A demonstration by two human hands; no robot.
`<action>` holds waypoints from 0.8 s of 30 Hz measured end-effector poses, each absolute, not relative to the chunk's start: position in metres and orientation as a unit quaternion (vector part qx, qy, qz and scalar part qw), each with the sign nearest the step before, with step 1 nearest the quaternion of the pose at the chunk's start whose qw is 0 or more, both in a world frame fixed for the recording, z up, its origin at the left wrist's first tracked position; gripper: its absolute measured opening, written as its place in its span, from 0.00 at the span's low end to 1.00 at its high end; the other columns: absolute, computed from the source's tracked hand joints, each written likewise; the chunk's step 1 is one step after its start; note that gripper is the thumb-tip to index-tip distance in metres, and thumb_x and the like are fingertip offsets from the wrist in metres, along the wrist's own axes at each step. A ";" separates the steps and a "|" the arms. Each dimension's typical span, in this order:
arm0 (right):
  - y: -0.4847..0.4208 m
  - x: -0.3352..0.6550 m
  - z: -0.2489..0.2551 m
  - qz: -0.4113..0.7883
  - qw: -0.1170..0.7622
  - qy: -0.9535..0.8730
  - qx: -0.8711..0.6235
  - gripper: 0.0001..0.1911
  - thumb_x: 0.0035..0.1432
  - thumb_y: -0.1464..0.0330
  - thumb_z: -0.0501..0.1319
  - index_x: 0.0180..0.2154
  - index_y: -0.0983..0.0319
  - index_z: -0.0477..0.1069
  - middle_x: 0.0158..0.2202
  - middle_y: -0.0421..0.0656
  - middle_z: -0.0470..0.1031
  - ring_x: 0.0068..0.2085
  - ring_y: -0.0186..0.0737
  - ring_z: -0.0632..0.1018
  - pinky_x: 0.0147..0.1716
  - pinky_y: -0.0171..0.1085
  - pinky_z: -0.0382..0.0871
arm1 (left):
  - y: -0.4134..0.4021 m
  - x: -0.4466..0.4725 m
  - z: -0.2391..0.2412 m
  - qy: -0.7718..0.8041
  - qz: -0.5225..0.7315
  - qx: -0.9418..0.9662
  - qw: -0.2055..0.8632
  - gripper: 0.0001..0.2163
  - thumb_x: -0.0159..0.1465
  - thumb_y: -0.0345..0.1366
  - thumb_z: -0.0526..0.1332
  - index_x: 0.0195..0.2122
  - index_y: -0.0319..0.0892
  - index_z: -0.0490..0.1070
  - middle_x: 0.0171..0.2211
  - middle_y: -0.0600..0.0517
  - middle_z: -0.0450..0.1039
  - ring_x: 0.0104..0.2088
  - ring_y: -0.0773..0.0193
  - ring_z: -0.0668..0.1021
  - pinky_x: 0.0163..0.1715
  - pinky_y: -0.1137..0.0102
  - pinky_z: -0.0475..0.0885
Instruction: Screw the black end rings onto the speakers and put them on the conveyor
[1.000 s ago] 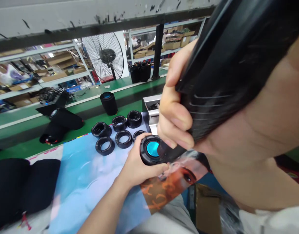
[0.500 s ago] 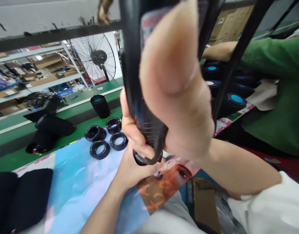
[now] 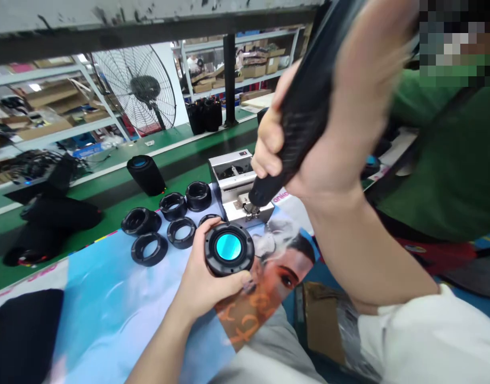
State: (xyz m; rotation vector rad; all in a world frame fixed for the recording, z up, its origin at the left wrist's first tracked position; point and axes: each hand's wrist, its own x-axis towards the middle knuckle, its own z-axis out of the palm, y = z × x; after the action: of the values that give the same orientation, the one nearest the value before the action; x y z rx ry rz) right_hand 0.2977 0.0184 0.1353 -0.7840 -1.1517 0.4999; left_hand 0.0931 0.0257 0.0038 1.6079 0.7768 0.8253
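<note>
Cylinders [image 3: 64, 210] in black lie tumbled at nine o'clock of the view, with a dark rounded shape [image 3: 24, 341] at eight, cut off by the edge. A printed blue sheet [image 3: 112, 314] covers the bench, and past its far edge a blue-topped black cylinder [image 3: 146, 178] stands at nine o'clock, tilted a little. A fan [image 3: 144, 88] is behind it, between ten and eleven. Next come six black rings [image 3: 149, 249] in a close group on the sheet, one partly hidden. The left hand [image 3: 207, 282] grips a round black housing [image 3: 229, 247], blue disc facing up, just below the centre of view; the forefinger curls at eleven o'clock of its rim, the thumb at five. A silver machine [image 3: 239, 186] sits just past twelve o'clock from the housing. The right hand [image 3: 344, 144] is closed around a black tool [image 3: 304, 122] slanting from one o'clock down to the machine's front; whether its tip touches cannot be told. An open carton [image 3: 322, 320] is at five, a co-worker's green clothing [image 3: 440, 176] at three.
</note>
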 end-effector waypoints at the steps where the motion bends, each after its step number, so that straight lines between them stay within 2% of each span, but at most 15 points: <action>1: 0.026 0.300 0.127 0.222 0.765 -0.511 -0.323 0.32 0.58 0.37 0.70 0.29 0.59 0.69 0.21 0.38 0.67 0.18 0.35 0.70 0.12 0.36 0.63 | 0.025 0.093 0.003 0.326 0.349 0.682 0.554 0.42 0.49 0.43 0.82 0.63 0.47 0.64 0.57 0.45 0.79 0.54 0.46 0.84 0.56 0.55 0.78; 4: 0.047 0.306 0.097 0.228 0.783 -0.476 -0.328 0.31 0.56 0.40 0.74 0.27 0.59 0.67 0.18 0.36 0.66 0.14 0.33 0.67 0.11 0.34 0.57 | 0.024 0.093 0.003 0.324 0.359 0.672 0.561 0.41 0.48 0.42 0.82 0.60 0.47 0.65 0.55 0.46 0.80 0.52 0.46 0.85 0.54 0.56 0.80; 7: 0.057 0.307 0.076 0.236 0.774 -0.471 -0.352 0.31 0.58 0.40 0.72 0.28 0.59 0.65 0.18 0.34 0.66 0.15 0.31 0.68 0.14 0.32 0.59 | 0.023 0.094 0.004 0.323 0.361 0.668 0.566 0.41 0.47 0.42 0.83 0.60 0.47 0.65 0.54 0.46 0.81 0.52 0.46 0.86 0.54 0.56 0.80; 14: 0.058 0.304 0.068 0.263 0.741 -0.498 -0.366 0.32 0.61 0.41 0.70 0.26 0.59 0.64 0.17 0.34 0.65 0.15 0.30 0.67 0.14 0.31 0.57 | 0.024 0.095 0.003 0.310 0.366 0.665 0.573 0.41 0.48 0.43 0.83 0.59 0.47 0.65 0.52 0.47 0.82 0.51 0.48 0.87 0.54 0.58 0.81; 17: 0.054 0.304 0.077 0.299 0.730 -0.489 -0.373 0.32 0.58 0.41 0.72 0.25 0.59 0.65 0.17 0.34 0.66 0.13 0.32 0.66 0.11 0.32 0.57 | 0.023 0.096 0.004 0.310 0.363 0.658 0.583 0.41 0.47 0.42 0.83 0.59 0.47 0.65 0.51 0.47 0.82 0.50 0.49 0.87 0.52 0.59 0.81; 21: 0.039 0.296 0.114 0.297 0.791 -0.439 -0.305 0.32 0.47 0.40 0.77 0.30 0.60 0.70 0.19 0.35 0.67 0.16 0.34 0.67 0.11 0.35 0.59 | 0.021 0.098 0.008 0.319 0.356 0.650 0.591 0.39 0.46 0.41 0.82 0.57 0.47 0.66 0.51 0.47 0.81 0.50 0.50 0.85 0.51 0.60 0.80; 24: 0.027 0.280 0.148 0.342 0.773 -0.471 -0.253 0.31 0.51 0.41 0.76 0.32 0.58 0.67 0.19 0.32 0.66 0.17 0.32 0.66 0.13 0.33 0.63 | 0.020 0.098 0.010 0.327 0.341 0.641 0.605 0.39 0.46 0.39 0.81 0.57 0.48 0.65 0.51 0.48 0.80 0.50 0.50 0.84 0.52 0.59 0.78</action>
State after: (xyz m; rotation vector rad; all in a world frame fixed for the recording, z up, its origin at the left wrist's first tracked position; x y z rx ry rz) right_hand 0.2800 0.0269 0.1483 -0.5479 -1.0197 0.7418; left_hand 0.0984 0.0195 0.0095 1.4820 0.7553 0.7895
